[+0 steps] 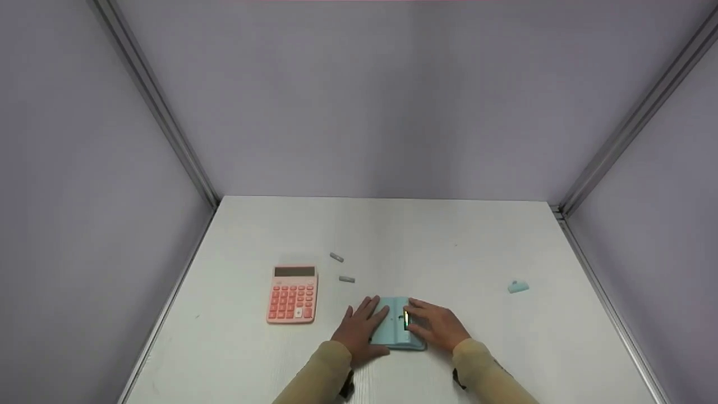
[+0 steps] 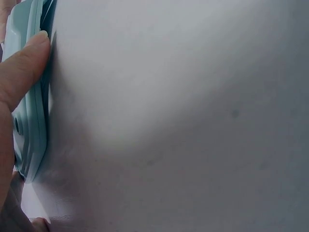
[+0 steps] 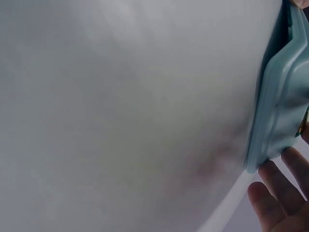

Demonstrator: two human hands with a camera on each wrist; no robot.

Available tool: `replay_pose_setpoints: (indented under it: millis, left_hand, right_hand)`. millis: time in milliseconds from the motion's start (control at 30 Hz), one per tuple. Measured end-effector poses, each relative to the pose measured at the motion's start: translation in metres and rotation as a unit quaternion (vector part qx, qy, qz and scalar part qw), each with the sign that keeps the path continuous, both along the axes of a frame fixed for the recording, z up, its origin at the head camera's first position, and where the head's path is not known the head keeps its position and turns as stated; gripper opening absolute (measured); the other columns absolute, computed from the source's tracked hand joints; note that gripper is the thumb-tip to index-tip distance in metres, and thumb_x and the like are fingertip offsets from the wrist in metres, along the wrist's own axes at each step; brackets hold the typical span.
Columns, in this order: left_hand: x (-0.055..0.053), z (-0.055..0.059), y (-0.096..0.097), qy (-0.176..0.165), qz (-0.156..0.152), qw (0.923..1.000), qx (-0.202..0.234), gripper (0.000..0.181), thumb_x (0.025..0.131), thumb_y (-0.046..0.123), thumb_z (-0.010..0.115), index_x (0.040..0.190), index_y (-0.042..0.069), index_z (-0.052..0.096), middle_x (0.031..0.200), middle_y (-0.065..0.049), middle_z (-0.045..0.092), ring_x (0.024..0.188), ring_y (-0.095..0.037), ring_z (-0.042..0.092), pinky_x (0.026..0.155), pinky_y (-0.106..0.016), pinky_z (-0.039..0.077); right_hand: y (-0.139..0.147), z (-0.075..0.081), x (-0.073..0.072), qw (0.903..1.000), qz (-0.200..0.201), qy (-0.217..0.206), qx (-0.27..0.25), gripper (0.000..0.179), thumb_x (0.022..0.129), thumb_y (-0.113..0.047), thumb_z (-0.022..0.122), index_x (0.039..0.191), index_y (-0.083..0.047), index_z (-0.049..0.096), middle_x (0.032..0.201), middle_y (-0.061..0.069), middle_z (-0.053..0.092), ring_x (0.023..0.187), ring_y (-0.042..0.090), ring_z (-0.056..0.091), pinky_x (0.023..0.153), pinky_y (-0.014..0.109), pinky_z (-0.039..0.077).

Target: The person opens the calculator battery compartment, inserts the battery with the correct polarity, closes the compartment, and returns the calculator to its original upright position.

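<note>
A light-blue calculator point(image 1: 385, 334) lies face down near the table's front, its back showing an uncovered slot. My left hand point(image 1: 362, 331) holds it at the left, fingers spread across the left side and thumb point(image 2: 24, 67) against the near edge. From the right, my right hand point(image 1: 440, 325) pinches a dark, green-and-gold battery point(image 1: 406, 319) at the slot. How deep the battery sits is hidden by the fingers. In the right wrist view, other right fingers point(image 3: 285, 191) touch or hover at the calculator's edge; I cannot tell which.
Two grey batteries, one farther back point(image 1: 336, 257) and one nearer point(image 1: 346, 279), lie beyond the left hand. A pink calculator point(image 1: 292, 294) lies face up at the left. Off to the right is a small light-blue battery cover point(image 1: 518, 287). Grey panels wall the white table point(image 1: 426, 241).
</note>
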State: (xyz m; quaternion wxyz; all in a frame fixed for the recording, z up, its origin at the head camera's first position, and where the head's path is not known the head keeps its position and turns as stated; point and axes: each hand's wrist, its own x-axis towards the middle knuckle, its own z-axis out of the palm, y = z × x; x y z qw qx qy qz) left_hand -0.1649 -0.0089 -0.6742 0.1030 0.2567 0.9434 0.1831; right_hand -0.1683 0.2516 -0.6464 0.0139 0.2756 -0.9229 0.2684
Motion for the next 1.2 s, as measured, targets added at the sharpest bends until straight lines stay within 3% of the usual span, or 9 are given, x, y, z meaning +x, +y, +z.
replay_pose_setpoints:
  millis: [800, 1200]
  left_hand:
    - [-0.0005, 0.0029, -0.0008, -0.003, -0.003, 1.0000, 0.001, 0.097, 0.074, 0.076, 0.058, 0.153, 0.039, 0.015, 0.161, 0.007, 0.004, 0.147, -0.019, 0.003, 0.116, -0.055, 0.013]
    - [0.0008, 0.0064, -0.0006, -0.007, -0.002, 1.0000, -0.002, 0.097, 0.075, 0.074, 0.059, 0.153, 0.039, 0.014, 0.161, 0.007, 0.003, 0.147, -0.019, 0.003, 0.116, -0.054, 0.013]
  right_hand:
    - [-0.0005, -0.0009, 0.0030, 0.9998, -0.004, -0.018, 0.002, 0.049, 0.090, -0.041, 0.064, 0.133, -0.019, 0.059, 0.145, 0.002, 0.047, 0.127, 0.025, 0.050, 0.102, 0.043, 0.045]
    - [0.0004, -0.0057, 0.0018, 1.0000, -0.002, 0.004, -0.006, 0.047, 0.091, -0.040, 0.064, 0.132, -0.018, 0.060, 0.143, 0.002, 0.049, 0.125, 0.023, 0.052, 0.098, 0.044, 0.047]
